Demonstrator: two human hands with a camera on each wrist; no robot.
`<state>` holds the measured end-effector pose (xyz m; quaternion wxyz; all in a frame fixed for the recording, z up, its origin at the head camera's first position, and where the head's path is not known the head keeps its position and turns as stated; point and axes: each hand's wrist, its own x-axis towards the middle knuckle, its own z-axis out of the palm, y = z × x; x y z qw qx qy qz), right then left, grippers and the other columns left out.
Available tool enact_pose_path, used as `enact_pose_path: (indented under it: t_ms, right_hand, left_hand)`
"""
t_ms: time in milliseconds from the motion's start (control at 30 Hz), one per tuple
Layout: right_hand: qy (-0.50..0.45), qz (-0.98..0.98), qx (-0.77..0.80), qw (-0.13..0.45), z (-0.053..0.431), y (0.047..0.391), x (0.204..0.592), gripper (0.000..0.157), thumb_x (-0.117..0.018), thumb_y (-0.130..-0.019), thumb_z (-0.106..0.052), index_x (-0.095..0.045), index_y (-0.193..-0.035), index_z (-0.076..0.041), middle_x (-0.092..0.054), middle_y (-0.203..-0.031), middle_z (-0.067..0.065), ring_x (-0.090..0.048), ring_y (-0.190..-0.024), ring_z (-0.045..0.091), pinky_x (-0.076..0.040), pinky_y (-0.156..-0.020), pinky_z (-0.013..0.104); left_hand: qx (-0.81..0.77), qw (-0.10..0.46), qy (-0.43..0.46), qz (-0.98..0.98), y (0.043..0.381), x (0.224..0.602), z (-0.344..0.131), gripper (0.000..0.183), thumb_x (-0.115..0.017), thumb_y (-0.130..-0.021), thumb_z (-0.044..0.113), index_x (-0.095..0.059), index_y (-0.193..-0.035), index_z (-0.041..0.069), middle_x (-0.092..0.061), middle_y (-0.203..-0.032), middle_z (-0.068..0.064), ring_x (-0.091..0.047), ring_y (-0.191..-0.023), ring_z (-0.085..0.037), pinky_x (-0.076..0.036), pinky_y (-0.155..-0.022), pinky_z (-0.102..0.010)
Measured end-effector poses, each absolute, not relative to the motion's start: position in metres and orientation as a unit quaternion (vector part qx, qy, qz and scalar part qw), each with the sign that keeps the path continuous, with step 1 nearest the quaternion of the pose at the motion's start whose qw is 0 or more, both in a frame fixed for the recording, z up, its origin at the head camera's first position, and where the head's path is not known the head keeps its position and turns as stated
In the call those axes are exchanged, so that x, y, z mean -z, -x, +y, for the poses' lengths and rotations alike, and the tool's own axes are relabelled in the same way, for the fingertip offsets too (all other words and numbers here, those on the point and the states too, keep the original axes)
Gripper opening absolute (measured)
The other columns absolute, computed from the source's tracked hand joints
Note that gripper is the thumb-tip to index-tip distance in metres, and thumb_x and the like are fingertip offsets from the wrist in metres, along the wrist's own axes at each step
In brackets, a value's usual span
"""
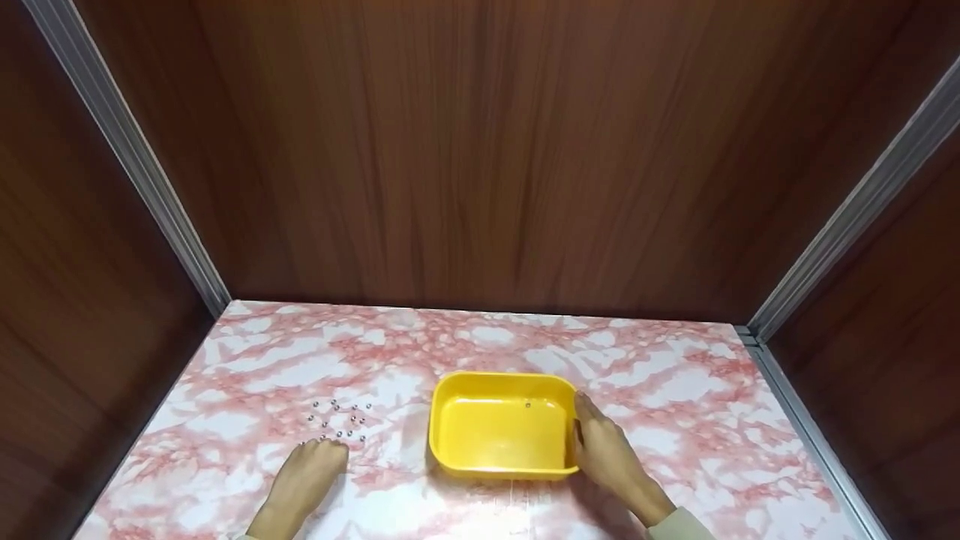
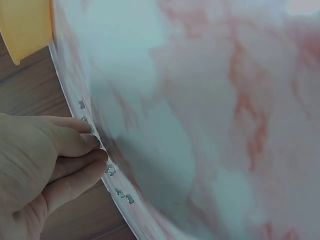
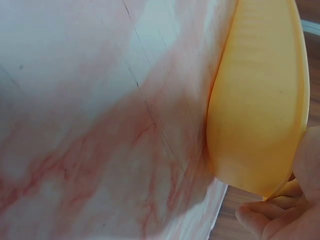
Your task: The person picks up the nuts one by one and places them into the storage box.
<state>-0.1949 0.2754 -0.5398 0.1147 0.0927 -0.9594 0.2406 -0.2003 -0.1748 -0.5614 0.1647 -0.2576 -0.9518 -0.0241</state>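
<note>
My left hand (image 1: 306, 472) is low at the front edge of a loose group of small metal nuts (image 1: 352, 419) on the left of the table. In the left wrist view, thumb and fingertips come together on a shiny nut (image 2: 96, 142), which they partly hide. More nuts (image 2: 110, 170) lie right beside the fingers. My right hand (image 1: 606, 448) grips the right side of a yellow plastic tray (image 1: 495, 474), fingers at its rim. One small nut (image 1: 528, 405) sits inside the tray toward the back right.
The table (image 1: 675, 382) has a red and white marbled top. Brown wood-grain panels (image 1: 480, 165) rise behind it and on both sides, with metal profiles (image 1: 135, 157) at the corners.
</note>
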Motion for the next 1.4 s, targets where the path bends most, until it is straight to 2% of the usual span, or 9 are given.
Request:
enact_pose_path:
  t_ms: [167,233,367,500,600,800,1067,1267,1400]
  right_hand:
    - [-0.096,-0.959,-0.244,0.111,0.276,0.195,0.54,0.05,-0.057,-0.103,0.003,-0.043,-0.149,0.018,-0.047,-0.153,0.04,-0.077,-0.093,0.038,-0.066,-0.089,0.045]
    - [-0.096,-0.959,-0.236,0.119,0.276,0.195,0.541,0.05,-0.058,-0.103,0.002,-0.044,-0.149,0.018,-0.05,-0.152,0.038,-0.076,-0.105,0.04,-0.065,-0.09,0.046]
    - [-0.095,-0.96,-0.231,0.125,0.276,0.195,0.542,0.052,-0.059,-0.102,0.001,-0.045,-0.15,0.016,-0.052,-0.151,0.035,-0.074,-0.109,0.043,-0.065,-0.09,0.048]
    - [-0.091,-0.961,-0.232,0.122,0.276,0.195,0.541,0.053,-0.059,-0.102,0.001,-0.043,-0.151,0.015,-0.051,-0.152,0.035,-0.074,-0.109,0.04,-0.065,-0.091,0.048]
    - [-0.09,-0.96,-0.235,0.122,0.276,0.195,0.541,0.053,-0.058,-0.102,0.001,-0.043,-0.15,0.016,-0.051,-0.152,0.035,-0.074,-0.109,0.041,-0.065,-0.092,0.048]
    - [-0.086,-0.962,-0.227,0.125,0.274,0.195,0.541,0.052,-0.06,-0.102,0.0,-0.046,-0.149,0.015,-0.053,-0.151,0.035,-0.066,-0.125,0.047,-0.06,-0.101,0.052]
    - [-0.093,-0.961,-0.231,0.121,0.276,0.195,0.543,0.05,-0.059,-0.102,0.001,-0.045,-0.148,0.018,-0.051,-0.151,0.038,-0.067,-0.123,0.047,-0.06,-0.1,0.052]
    - [-0.09,-0.961,-0.223,0.138,0.277,0.197,0.544,0.051,-0.062,-0.101,-0.001,-0.048,-0.147,0.016,-0.055,-0.148,0.036,-0.068,-0.122,0.047,-0.061,-0.1,0.053]
    - [-0.092,-0.96,-0.225,0.14,0.276,0.197,0.544,0.051,-0.063,-0.1,0.0,-0.049,-0.147,0.016,-0.056,-0.147,0.035,-0.068,-0.122,0.047,-0.061,-0.1,0.053]
  left_hand:
    - [0.055,0.17,0.261,-0.949,0.201,0.561,-0.175,0.016,-0.084,-0.077,-0.007,-0.071,-0.087,-0.006,-0.077,-0.082,-0.018,-0.069,-0.058,-0.016,-0.064,-0.059,-0.022]
    - [0.049,0.175,0.262,-0.948,0.201,0.561,-0.174,0.018,-0.084,-0.077,-0.008,-0.071,-0.09,-0.006,-0.078,-0.084,-0.019,-0.069,-0.058,-0.017,-0.064,-0.058,-0.021]
    - [0.073,0.155,0.247,-0.954,0.202,0.56,-0.171,0.014,-0.082,-0.078,-0.01,-0.073,-0.087,-0.004,-0.077,-0.081,-0.016,-0.067,-0.056,-0.014,-0.06,-0.053,-0.017]
    - [0.155,0.121,0.225,-0.954,0.206,0.558,-0.165,0.013,-0.079,-0.081,-0.011,-0.076,-0.089,-0.001,-0.079,-0.084,-0.018,-0.078,-0.068,-0.026,-0.064,-0.059,-0.019]
    - [0.226,0.096,0.214,-0.946,0.209,0.557,-0.16,0.014,-0.076,-0.084,-0.012,-0.078,-0.095,-0.003,-0.08,-0.092,-0.022,-0.08,-0.081,-0.035,-0.068,-0.069,-0.028]
    - [0.35,0.046,0.154,-0.923,0.211,0.551,-0.148,0.016,-0.07,-0.092,-0.009,-0.079,-0.106,-0.007,-0.08,-0.093,-0.023,-0.074,-0.067,-0.018,-0.065,-0.064,-0.021]
    - [0.465,0.015,0.094,-0.88,0.216,0.539,-0.129,0.016,-0.072,-0.093,-0.005,-0.08,-0.107,-0.003,-0.081,-0.102,-0.02,-0.081,-0.091,-0.029,-0.068,-0.076,-0.025]
    - [0.558,-0.024,0.034,-0.828,0.218,0.531,-0.113,0.017,-0.07,-0.096,-0.003,-0.079,-0.11,-0.006,-0.081,-0.102,-0.02,-0.081,-0.091,-0.027,-0.067,-0.072,-0.021]
    - [0.643,-0.062,-0.001,-0.763,0.218,0.525,-0.104,0.022,-0.068,-0.097,-0.005,-0.074,-0.116,-0.012,-0.078,-0.107,-0.028,-0.081,-0.094,-0.032,-0.067,-0.079,-0.025]
